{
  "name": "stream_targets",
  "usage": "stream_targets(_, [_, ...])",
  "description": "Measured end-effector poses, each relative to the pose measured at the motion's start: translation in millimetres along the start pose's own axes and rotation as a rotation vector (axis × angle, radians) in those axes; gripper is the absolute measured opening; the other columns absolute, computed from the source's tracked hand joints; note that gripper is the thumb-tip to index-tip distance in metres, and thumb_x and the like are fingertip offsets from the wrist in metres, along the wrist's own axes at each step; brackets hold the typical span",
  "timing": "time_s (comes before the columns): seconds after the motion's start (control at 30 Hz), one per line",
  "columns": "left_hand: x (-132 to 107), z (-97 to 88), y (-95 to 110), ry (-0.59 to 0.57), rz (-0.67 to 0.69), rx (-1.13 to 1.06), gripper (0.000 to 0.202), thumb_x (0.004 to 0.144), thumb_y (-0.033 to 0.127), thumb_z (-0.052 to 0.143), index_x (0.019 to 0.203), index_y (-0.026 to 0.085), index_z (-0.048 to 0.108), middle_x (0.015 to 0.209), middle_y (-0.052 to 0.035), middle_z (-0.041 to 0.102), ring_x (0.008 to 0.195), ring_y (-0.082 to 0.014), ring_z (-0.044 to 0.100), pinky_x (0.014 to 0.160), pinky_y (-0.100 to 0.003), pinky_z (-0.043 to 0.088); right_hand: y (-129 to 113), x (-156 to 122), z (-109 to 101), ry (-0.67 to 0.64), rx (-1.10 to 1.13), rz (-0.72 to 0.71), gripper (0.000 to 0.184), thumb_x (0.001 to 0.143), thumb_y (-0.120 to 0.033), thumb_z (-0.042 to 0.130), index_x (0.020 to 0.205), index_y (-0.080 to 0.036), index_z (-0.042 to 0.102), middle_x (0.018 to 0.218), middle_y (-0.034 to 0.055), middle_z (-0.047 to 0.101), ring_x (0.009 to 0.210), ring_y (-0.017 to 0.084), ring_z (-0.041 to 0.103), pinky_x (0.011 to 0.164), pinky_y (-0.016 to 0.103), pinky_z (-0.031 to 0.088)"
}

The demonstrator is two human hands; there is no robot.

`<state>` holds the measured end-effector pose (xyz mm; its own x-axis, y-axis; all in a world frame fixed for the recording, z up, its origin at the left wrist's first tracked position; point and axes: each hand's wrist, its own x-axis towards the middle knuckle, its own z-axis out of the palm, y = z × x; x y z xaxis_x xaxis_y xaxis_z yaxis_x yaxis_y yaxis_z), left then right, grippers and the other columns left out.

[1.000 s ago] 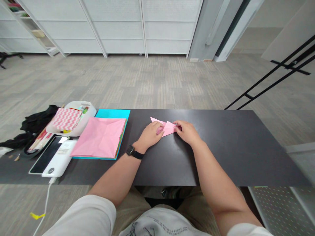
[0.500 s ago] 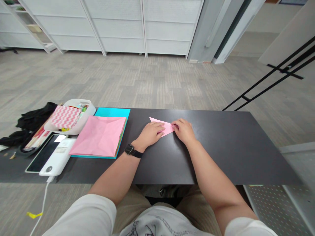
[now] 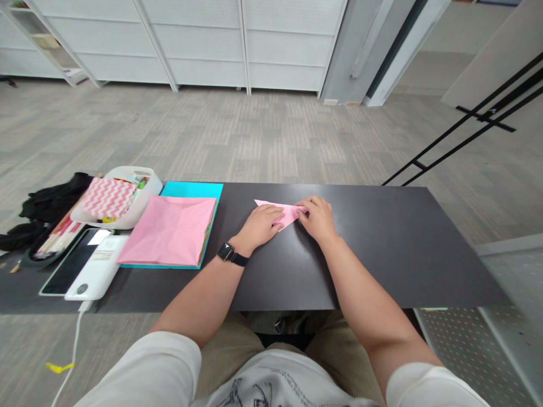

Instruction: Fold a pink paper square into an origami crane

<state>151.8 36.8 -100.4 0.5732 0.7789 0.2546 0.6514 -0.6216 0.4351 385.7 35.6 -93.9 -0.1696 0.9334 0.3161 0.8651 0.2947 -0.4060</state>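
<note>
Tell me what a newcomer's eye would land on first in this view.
The folded pink paper at the middle of the dark table stands out first, with the left hand pressing on its left part and the right hand touching its right end. Next comes the stack of coloured sheets, pink on top, left of the hands, with a white tray and a white power bank at the table's left end.

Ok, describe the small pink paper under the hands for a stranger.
On the black table, find the left hand and right hand near the far edge. Under them lies the folded pink paper, a small flat triangle, unlike the large pink sheet further left.
</note>
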Motion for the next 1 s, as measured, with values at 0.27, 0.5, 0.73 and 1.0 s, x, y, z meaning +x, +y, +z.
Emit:
stream_targets(0.27, [-2,3.6,-2,0.005,0.040,-0.042,0.039,0.103,0.030,0.066,0.139,0.017,0.070,0.148,-0.0150,0.068,0.143,-0.0313,0.060,0.129,-0.054,0.044,-13,-8,6,-0.198,0.102,-0.151,0.005,0.095,-0.020,0.074,0.094,-0.024,0.076,0.099,0.0049,0.076,0.098,0.024,0.069,0.094,0.038,0.049])
stream_targets(0.5, [-4,6.6,-10,-0.023,0.077,-0.064,0.041,0.106,0.033,0.061,0.144,0.018,0.064,0.153,-0.0159,0.063,0.145,-0.0311,0.056,0.129,-0.055,0.041,-18,-8,6,-0.209,0.065,-0.108,0.006,0.093,-0.026,0.078,0.097,-0.025,0.075,0.102,0.0054,0.076,0.100,0.025,0.069,0.097,0.040,0.049])
stream_targets(0.73, [-5,2.7,-9,-0.087,0.049,-0.035,0.047,0.105,0.035,0.062,0.151,0.023,0.058,0.159,-0.0142,0.059,0.153,-0.0310,0.049,0.136,-0.064,0.024,-22,-8,5,-0.214,0.044,-0.079,0.006,0.093,-0.029,0.078,0.096,-0.025,0.074,0.102,0.0042,0.076,0.100,0.025,0.069,0.097,0.039,0.048])
stream_targets(1.0, [-4,1.6,-13,-0.068,0.071,-0.066,0.049,0.103,0.037,0.067,0.150,0.024,0.060,0.158,-0.0133,0.060,0.151,-0.0301,0.051,0.132,-0.057,0.032,-25,-8,8,-0.209,0.032,-0.022,0.012,0.093,-0.035,0.081,0.091,-0.026,0.073,0.098,0.0039,0.076,0.098,0.024,0.067,0.094,0.039,0.047])
